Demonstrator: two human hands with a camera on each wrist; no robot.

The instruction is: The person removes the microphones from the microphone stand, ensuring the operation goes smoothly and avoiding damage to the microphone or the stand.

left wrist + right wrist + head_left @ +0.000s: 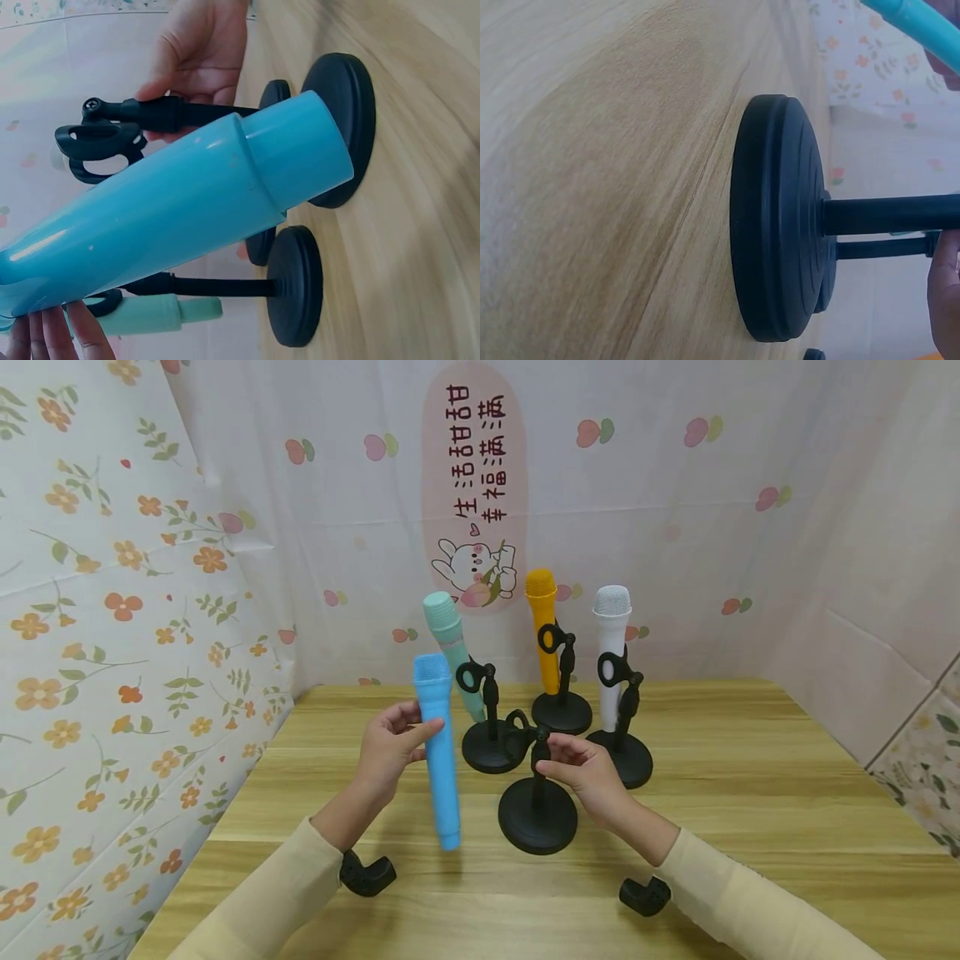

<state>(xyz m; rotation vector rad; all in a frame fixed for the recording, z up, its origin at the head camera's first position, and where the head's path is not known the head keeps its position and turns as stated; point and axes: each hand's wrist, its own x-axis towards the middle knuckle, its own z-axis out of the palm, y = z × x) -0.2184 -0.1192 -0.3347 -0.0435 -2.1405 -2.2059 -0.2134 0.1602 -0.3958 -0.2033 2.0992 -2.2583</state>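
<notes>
My left hand (390, 745) grips a blue microphone (441, 752) near its upper half, head up and lower end a little above the table. To its right, a black microphone stand (537, 814) with a bare ring clip stands on the table. The fingers and thumb of my right hand (585, 775) pinch that stand's post just below the clip. In the left wrist view the blue microphone (180, 202) crosses in front of the stand, apart from its ring. The right wrist view shows the round base (776, 217) flat on the wood.
Behind are three more black stands, their clips holding a mint green microphone (448, 631), a yellow microphone (545, 627) and a white microphone (611, 647). A wooden table (750, 793) carries everything. Patterned cloth (337, 510) hangs at the back and left.
</notes>
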